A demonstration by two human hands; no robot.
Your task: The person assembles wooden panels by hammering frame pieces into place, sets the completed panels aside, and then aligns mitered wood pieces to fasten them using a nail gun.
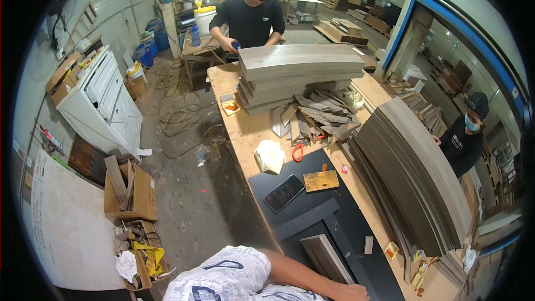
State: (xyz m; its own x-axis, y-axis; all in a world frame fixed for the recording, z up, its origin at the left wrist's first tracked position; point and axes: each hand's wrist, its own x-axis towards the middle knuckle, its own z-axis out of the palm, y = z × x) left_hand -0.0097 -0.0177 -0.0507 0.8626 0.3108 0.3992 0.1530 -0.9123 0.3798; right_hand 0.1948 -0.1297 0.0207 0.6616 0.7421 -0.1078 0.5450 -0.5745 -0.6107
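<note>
My left arm reaches in from the lower edge in a white patterned sleeve, stretched to the right. My left hand [351, 293] is cut off by the bottom edge, its fingers mostly hidden. It is nearest to a grey-brown wooden board [327, 259] with a pale edge, which lies on a dark panel [356, 220] on the workbench; whether they touch, I cannot tell. My right hand is out of view. Farther up the dark panel are a black phone [284, 193] and a yellowish block [321, 180]. A small pale piece [368, 244] sits near the panel's right side.
Stacked grey planks [301, 66] and loose wood strips [329, 110] occupy the bench's far end. A tall plank stack [412, 173] lines the right. A white cloth [270, 156] and red-handled tool [298, 153] lie between. One person [251, 19] stands opposite, another [465, 139] at right.
</note>
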